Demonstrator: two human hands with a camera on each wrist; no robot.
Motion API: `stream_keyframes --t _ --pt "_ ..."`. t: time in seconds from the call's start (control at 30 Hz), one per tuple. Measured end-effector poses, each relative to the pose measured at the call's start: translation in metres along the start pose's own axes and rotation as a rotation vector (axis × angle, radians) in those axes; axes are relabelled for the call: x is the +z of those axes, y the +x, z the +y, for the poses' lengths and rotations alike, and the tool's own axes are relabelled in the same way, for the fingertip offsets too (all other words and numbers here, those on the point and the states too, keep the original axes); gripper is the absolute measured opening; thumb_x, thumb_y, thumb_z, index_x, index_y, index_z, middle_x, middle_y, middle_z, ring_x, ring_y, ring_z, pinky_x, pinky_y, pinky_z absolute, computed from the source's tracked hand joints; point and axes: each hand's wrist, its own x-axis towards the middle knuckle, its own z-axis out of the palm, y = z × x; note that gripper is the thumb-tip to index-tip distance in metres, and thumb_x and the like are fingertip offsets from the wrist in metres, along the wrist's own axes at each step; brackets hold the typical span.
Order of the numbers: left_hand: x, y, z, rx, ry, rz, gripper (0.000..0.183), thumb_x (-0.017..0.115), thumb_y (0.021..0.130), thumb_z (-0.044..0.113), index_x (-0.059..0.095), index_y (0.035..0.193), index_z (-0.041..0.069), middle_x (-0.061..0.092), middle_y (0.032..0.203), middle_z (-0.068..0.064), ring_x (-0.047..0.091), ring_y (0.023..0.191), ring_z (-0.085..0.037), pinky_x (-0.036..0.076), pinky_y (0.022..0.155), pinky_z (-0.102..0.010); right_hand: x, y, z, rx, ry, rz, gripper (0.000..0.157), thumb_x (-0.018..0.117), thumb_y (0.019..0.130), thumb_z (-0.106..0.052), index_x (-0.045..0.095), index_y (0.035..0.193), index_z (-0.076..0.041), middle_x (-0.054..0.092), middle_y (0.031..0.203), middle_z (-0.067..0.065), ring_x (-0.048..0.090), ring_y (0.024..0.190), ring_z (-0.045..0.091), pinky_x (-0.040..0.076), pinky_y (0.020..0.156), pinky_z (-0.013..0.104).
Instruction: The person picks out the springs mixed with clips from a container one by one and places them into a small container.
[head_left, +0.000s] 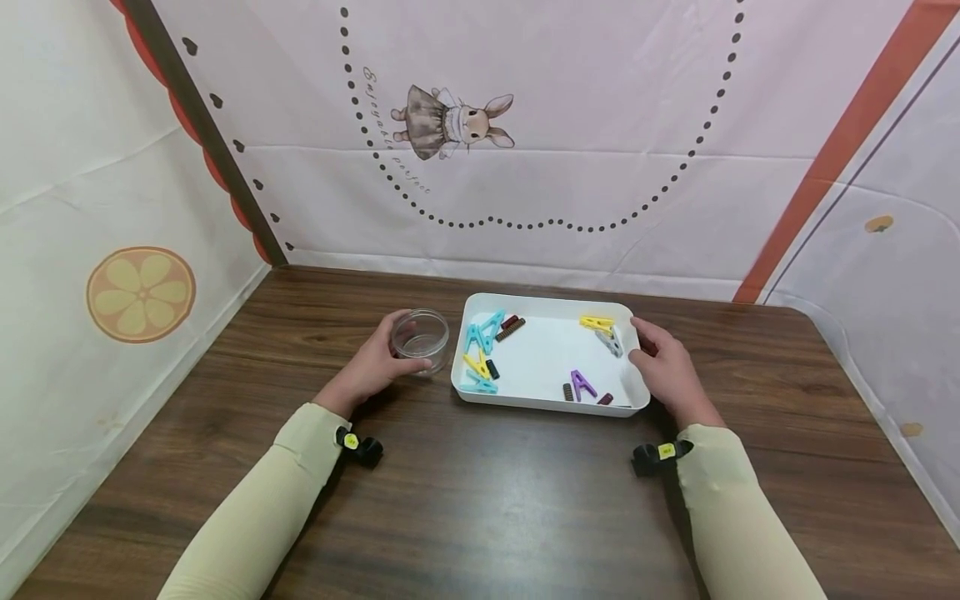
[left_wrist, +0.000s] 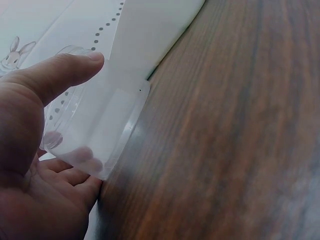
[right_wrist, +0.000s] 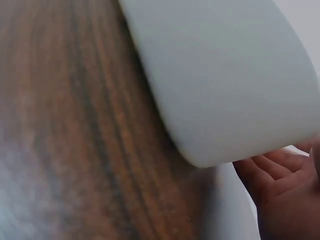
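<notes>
My left hand (head_left: 375,358) curls around a clear round plastic jar (head_left: 422,335), thumb at the near side and fingers at the far side. The left wrist view shows the jar (left_wrist: 95,120) between thumb and fingers, close over the wood. A white rectangular tray (head_left: 540,308) stands to the right of the jar. My right hand (head_left: 667,367) holds the tray's right end, thumb at the rim. In the tray lie blue clips (head_left: 474,338), a purple clip (head_left: 582,385), yellow clips (head_left: 597,322) and a grey clip (head_left: 609,342).
Small dark ridged pieces (head_left: 511,329) lie among the clips. The brown wooden table (head_left: 487,500) carries the tray. A printed cloth (head_left: 600,100) hangs behind the table, with white cloth at both sides.
</notes>
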Motion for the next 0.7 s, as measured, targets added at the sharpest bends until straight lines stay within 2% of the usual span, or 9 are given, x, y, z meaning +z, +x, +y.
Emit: stream_keyframes --t 0.17,0.33,0.47,0.57,0.7 --pt "0.000 0.000 -0.001 -0.002 0.007 -0.002 0.101 0.081 0.079 0.034 0.014 0.153 0.019 0.031 0.157 -0.010 0.028 0.146 -0.026 0.027 0.117 -0.051 -0.002 -0.003 -0.003 -0.016 0.026 0.041 0.058 0.046 0.096 -0.010 0.032 0.152 -0.008 0.034 0.154 0.019 0.039 0.138 0.038 0.035 0.110 0.056" --pt "0.001 0.000 -0.001 -0.004 0.011 -0.004 0.100 0.081 0.080 0.033 0.014 0.153 0.018 0.032 0.157 -0.010 0.028 0.146 -0.027 0.027 0.116 -0.051 -0.008 -0.007 -0.007 -0.022 -0.034 0.064 0.056 0.048 0.097 -0.013 0.034 0.151 -0.011 0.033 0.155 0.019 0.040 0.136 0.042 0.037 0.107 0.059" --pt "0.001 0.001 -0.001 -0.005 0.013 -0.008 0.101 0.081 0.079 0.033 0.014 0.153 0.019 0.031 0.157 -0.010 0.028 0.146 -0.027 0.026 0.117 -0.051 -0.012 -0.010 -0.013 -0.064 -0.081 0.077 0.054 0.052 0.096 -0.014 0.040 0.148 -0.009 0.041 0.150 0.018 0.043 0.134 0.041 0.038 0.107 0.058" --pt "0.000 0.001 0.000 -0.006 0.013 -0.009 0.101 0.081 0.079 0.034 0.013 0.153 0.019 0.031 0.157 -0.009 0.028 0.146 -0.026 0.026 0.117 -0.051 -0.015 -0.012 -0.019 -0.087 -0.142 0.066 0.050 0.055 0.095 -0.015 0.046 0.144 -0.010 0.050 0.143 0.018 0.047 0.131 0.039 0.040 0.105 0.057" --pt "-0.001 0.002 0.000 -0.004 0.019 -0.009 0.101 0.080 0.080 0.034 0.013 0.153 0.019 0.031 0.157 -0.010 0.028 0.146 -0.027 0.026 0.117 -0.052 -0.017 -0.014 -0.026 -0.109 -0.259 -0.004 0.042 0.060 0.094 -0.017 0.055 0.135 -0.010 0.055 0.137 0.017 0.049 0.125 0.038 0.041 0.102 0.059"
